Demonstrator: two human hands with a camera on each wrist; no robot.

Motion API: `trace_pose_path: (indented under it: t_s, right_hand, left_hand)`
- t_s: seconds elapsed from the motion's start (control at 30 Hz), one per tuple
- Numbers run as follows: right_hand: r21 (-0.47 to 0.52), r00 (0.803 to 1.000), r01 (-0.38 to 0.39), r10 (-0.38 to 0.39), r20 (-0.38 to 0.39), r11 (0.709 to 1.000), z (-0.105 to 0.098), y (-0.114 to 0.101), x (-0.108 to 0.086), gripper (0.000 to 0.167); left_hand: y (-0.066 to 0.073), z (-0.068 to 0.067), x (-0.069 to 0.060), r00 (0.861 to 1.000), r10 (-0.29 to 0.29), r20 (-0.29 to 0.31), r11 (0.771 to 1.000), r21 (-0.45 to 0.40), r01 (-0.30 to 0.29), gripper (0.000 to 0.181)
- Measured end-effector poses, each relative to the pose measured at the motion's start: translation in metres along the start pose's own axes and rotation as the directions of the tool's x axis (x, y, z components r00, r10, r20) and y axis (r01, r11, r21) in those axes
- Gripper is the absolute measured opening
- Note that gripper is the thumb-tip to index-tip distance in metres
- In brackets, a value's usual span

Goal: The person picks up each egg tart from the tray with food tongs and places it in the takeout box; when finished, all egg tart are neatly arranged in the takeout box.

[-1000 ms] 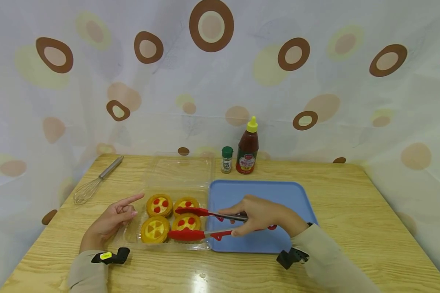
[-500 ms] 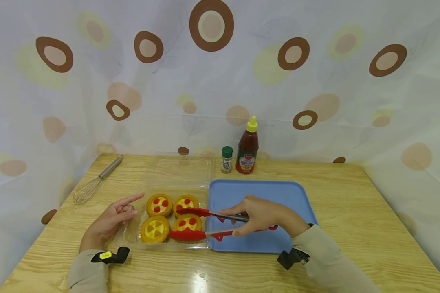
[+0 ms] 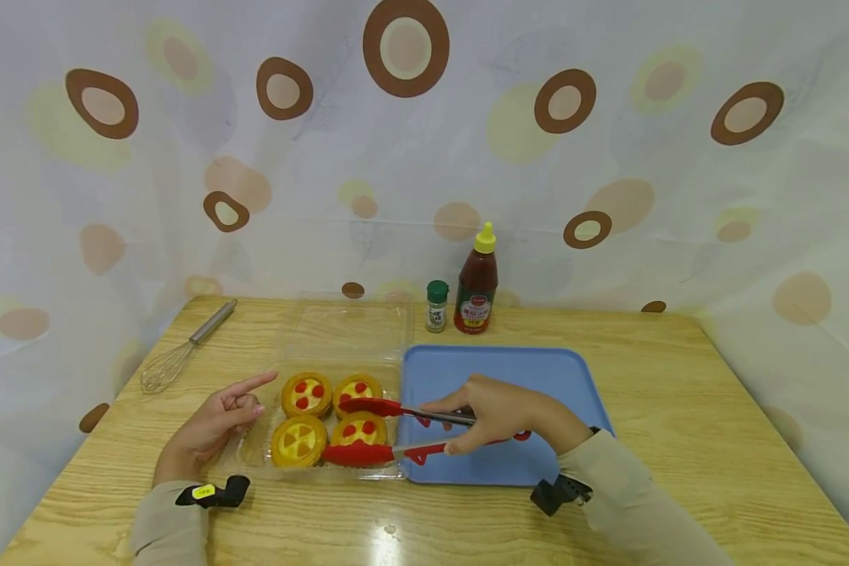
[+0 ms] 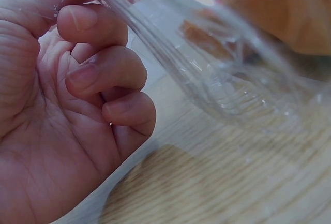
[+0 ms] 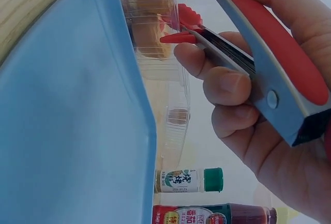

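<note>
My left hand (image 3: 215,428) is at the left wall of a clear plastic box (image 3: 244,462), its index finger stretched out over the edge. In the left wrist view the other fingers curl beside the wall (image 4: 170,63), which the hand pinches. Several egg tarts sit in the box; the front left one (image 3: 299,442) has a yellow wedge pattern. My right hand (image 3: 498,417) grips red-tipped tongs (image 3: 435,417) with the arms spread. One tong head lies over the back right tart (image 3: 357,388), the other along the near side of the front right tart (image 3: 361,429).
The box's transparent lid (image 3: 347,326) lies folded back. A blue tray (image 3: 538,369) stands right of the box, beneath my right hand. Behind are a green-capped seasoning jar (image 3: 435,308) and a ketchup bottle (image 3: 477,291). A whisk (image 3: 184,350) rests at the far left.
</note>
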State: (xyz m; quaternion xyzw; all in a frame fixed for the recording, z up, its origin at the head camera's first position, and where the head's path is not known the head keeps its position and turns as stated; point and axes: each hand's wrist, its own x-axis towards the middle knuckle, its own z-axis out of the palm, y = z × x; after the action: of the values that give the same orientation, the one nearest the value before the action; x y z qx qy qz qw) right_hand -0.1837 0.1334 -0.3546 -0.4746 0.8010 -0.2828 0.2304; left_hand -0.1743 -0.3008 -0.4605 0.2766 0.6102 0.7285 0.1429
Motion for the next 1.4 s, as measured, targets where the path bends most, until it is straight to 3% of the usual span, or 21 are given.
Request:
trace_pose_path:
  t_s: [0.37,0.6,0.8,1.17,1.4]
  right_hand:
    - [0.045,0.999,-0.002,0.004,-0.041,0.999,0.001,0.009,-0.006,0.057]
    - [0.027,0.992,0.073,-0.07,-0.106,0.997,0.007,0.014,-0.018,0.057]
    - [0.077,0.986,0.096,-0.084,-0.144,0.992,0.012,0.016,-0.032,0.058]
    - [0.138,0.971,0.08,-0.046,-0.235,0.987,0.018,0.024,-0.071,0.06]
    - [0.129,0.948,-0.022,0.062,-0.311,0.991,0.018,0.025,-0.107,0.064]
  left_hand:
    - [-0.001,0.0,0.0,1.0,-0.008,-0.013,1.0,0.006,0.008,0.054]
    - [0.0,0.0,0.001,1.0,-0.006,-0.01,1.0,0.007,0.007,0.054]
    - [0.001,0.001,0.002,1.0,-0.016,-0.023,1.0,0.022,0.017,0.054]
    - [0.002,0.001,0.001,1.0,-0.002,-0.004,1.0,0.017,0.002,0.054]
    - [0.002,0.001,0.001,1.0,0.014,0.014,1.0,-0.002,-0.014,0.054]
